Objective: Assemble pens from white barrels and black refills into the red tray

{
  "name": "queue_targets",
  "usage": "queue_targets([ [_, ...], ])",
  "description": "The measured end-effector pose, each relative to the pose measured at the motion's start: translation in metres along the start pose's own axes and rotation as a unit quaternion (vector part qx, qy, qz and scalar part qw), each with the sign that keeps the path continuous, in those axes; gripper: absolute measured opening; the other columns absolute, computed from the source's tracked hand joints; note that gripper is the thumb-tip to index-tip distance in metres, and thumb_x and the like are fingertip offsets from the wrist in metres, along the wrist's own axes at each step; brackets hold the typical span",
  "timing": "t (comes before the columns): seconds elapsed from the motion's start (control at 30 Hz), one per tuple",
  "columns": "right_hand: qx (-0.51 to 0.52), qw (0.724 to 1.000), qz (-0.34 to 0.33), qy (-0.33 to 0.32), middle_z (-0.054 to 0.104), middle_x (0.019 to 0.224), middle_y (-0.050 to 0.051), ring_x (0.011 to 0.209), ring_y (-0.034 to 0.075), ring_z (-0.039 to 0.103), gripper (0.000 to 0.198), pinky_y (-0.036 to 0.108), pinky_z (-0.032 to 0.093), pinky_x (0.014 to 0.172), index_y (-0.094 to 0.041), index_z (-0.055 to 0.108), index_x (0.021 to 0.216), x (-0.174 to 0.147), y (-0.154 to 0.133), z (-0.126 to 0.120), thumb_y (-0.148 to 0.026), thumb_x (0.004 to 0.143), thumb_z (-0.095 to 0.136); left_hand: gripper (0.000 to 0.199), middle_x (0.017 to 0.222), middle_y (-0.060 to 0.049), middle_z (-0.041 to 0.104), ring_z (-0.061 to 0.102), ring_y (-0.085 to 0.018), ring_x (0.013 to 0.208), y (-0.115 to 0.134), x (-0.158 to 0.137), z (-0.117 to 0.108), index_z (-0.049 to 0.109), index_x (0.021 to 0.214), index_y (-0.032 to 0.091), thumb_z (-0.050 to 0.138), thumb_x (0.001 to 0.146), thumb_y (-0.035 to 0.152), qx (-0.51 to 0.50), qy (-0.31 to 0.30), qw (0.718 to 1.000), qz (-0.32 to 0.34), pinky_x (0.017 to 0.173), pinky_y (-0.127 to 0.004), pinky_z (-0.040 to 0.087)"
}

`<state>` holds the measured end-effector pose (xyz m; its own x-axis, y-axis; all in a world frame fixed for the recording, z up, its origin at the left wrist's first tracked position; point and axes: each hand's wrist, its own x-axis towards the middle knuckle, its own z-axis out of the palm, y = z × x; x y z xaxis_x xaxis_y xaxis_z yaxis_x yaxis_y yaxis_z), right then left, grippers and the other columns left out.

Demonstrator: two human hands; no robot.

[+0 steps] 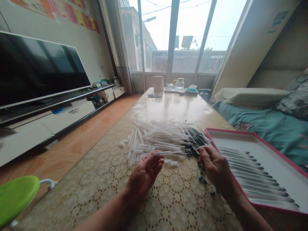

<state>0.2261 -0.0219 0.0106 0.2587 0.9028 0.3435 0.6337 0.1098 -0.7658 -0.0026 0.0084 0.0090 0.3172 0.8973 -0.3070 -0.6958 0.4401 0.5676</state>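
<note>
Between the thumb and fingers of my left hand (149, 171), palm turned up, lies a thin white plastic tube (166, 153) pointing right. Just beyond it spreads a large pile of similar white tubes (156, 133), with shorter white pieces at its left and near edges. My right hand (213, 162) is closed in a pinch at the near side of a heap of thin dark sticks (196, 138). What its fingertips hold is too small to make out. Small dark plugs (203, 180) lie on the table beneath and left of that hand.
A shallow pink-rimmed box (279, 152) at the right holds a row of clear tubes with dark ends (260, 176). Toward the window stand a pitcher (158, 84) and a glass jug (179, 84). A green stool (18, 199) is at lower left, a sofa (269, 125) at right.
</note>
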Motion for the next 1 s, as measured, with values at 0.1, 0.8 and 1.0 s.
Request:
queue_targets([
  [0.1, -0.127, 0.991, -0.044, 0.008, 0.063, 0.078, 0.004, 0.070, 0.018, 0.058, 0.017, 0.028, 0.043, 0.065, -0.019, 0.062, 0.083, 0.009, 0.019, -0.005, -0.032, 0.083, 0.051, 0.024, 0.071, -0.008, 0.073, 0.068, -0.011, 0.061, 0.003, 0.001, 0.000, 0.067, 0.080, 0.010, 0.045, 0.089, 0.011, -0.027, 0.015, 0.999, 0.017, 0.059, -0.018, 0.055],
  [0.8, -0.118, 0.985, -0.105, -0.063, 0.062, 0.084, 0.007, 0.076, 0.019, 0.057, 0.013, 0.031, 0.044, 0.067, -0.016, 0.057, 0.092, 0.001, 0.004, 0.023, -0.018, 0.082, 0.049, 0.008, 0.076, -0.010, 0.073, 0.069, -0.016, 0.067, -0.009, 0.001, -0.001, 0.064, 0.083, 0.010, 0.061, 0.081, 0.017, 0.105, -0.006, 0.994, 0.014, 0.065, -0.024, 0.055],
  [1.0, 0.218, 0.965, -0.002, -0.147, 0.065, 0.076, 0.003, 0.068, 0.015, 0.061, 0.022, 0.027, 0.049, 0.060, -0.017, 0.061, 0.093, -0.008, -0.012, 0.028, -0.036, 0.082, 0.058, 0.010, 0.076, -0.011, 0.073, 0.069, -0.017, 0.067, -0.010, 0.003, 0.000, 0.064, 0.083, 0.009, 0.062, 0.081, 0.019, 0.107, 0.003, 0.994, 0.010, 0.064, -0.025, 0.055],
])
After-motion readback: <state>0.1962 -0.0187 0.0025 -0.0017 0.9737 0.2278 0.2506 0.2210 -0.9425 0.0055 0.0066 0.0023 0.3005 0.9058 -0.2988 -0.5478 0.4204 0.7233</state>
